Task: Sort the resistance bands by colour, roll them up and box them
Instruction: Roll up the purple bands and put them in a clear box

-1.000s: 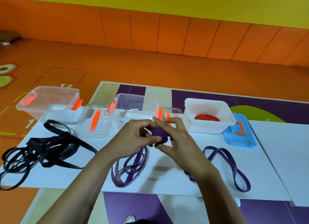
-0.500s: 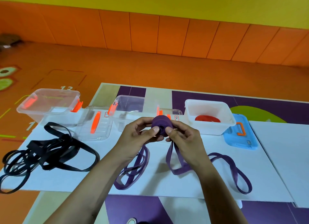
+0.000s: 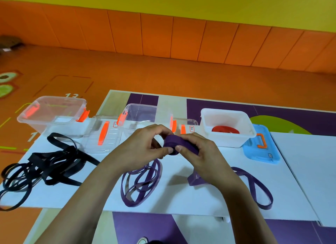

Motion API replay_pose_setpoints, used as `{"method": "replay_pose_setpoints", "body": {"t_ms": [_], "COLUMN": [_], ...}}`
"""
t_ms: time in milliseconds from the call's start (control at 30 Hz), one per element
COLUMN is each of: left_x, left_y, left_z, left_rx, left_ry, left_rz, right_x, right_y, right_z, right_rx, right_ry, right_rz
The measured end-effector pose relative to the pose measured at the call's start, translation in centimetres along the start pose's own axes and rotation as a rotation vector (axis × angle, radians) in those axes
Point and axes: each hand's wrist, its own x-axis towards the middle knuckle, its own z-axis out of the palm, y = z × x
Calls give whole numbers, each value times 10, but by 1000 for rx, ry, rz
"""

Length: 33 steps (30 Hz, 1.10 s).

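**A springy coil, held only by fingertips**

Both hands work over the white board (image 3: 181, 198), curled round a tight purple roll (image 3: 174, 142) of flat rubber resistance band. The left hand (image 3: 143, 147) pinches it between thumb and fingers, and the right hand (image 3: 201, 152) wraps over its top and side. The unrolled tail (image 3: 254, 187) of the same band passes under the right wrist and loops out across the board to the right.

Rubber wound this tightly probably wants to spring open. A slack thumb during a regrip could let the turns slide sideways into a cone, or unspool entirely. The tail appears to fold over near the wrist, which may wind in as a lump.

A second loose purple band (image 3: 141, 182) lies beneath the left wrist — near enough to snag and be dragged along. The clear plastic box with orange latches (image 3: 143, 114) stands just behind the hands — letting go over it carelessly risks the roll uncoiling inside.
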Motion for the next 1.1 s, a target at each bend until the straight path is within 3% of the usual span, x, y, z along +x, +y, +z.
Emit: {"method": "replay_pose_setpoints", "body": {"t_ms": [200,333,433,533,633,733,833,900,1000,1100], "left_x": [-3,3,5,6,7,5,1,-1,-1,0], "left_y": [-3,1,7,8,9,7,3,5,10,10], "left_z": [14,19,28,36,43,41,23,11,3,1], "left_rx": [-208,-580,-897,-1142,-1197,-963,-333,-55,7,68], "left_ry": [85,219,221,218,224,194,113,109,60,63], "left_rz": [20,17,-18,-71,-102,-96,-42,33,138,187], "right_x": [2,5,4,4,4,0,-4,-4,-1,0], "right_y": [1,-2,-8,-9,-6,-5,-8,-12,-16,-18], "right_z": [3,8,14,13,10,2,-13,-20,-20,-19], "right_rx": [216,436,634,635,660,617,478,340,216,242], "right_ry": [91,203,277,296,276,245,174,95,69,129], "right_rz": [59,74,95,88,103,101,81,46,13,8]}}
